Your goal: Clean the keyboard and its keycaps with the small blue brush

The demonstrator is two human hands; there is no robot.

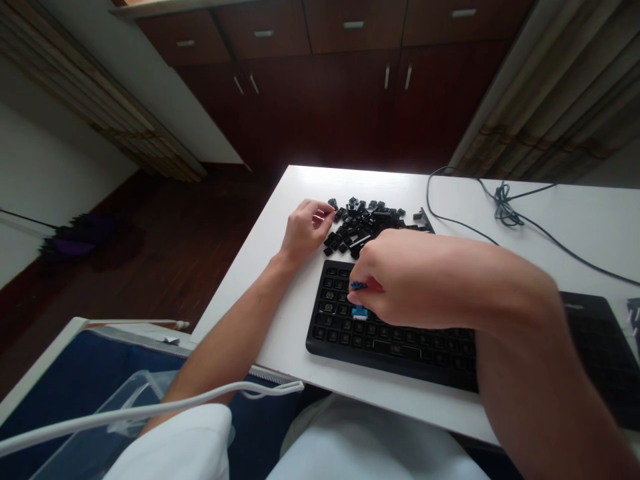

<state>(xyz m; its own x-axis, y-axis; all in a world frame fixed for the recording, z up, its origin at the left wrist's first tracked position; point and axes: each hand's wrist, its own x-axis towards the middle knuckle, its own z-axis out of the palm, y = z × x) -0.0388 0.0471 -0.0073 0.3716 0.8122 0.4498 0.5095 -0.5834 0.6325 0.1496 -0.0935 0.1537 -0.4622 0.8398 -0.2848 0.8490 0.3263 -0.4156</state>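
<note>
A black keyboard (pixel 345 340) with its keycaps off lies near the table's front edge. Over its left part, my right hand (pixel 385 277) is closed on a small blue tool (pixel 359 311), whose lower end is at the key sockets. Behind the keyboard is a pile of loose black keycaps (pixel 357 223). My left hand (pixel 309 227) rests at the left side of that pile, thumb and forefinger pinched together; whatever is between them is too small to make out.
The white table (pixel 270 267) carries a black cable (pixel 507 203) at the back right. A second black object (pixel 595 333) lies right of my right forearm. A blue bin with a white frame (pixel 75 373) stands left of the table. Dark red cabinets (pixel 325 100) are beyond.
</note>
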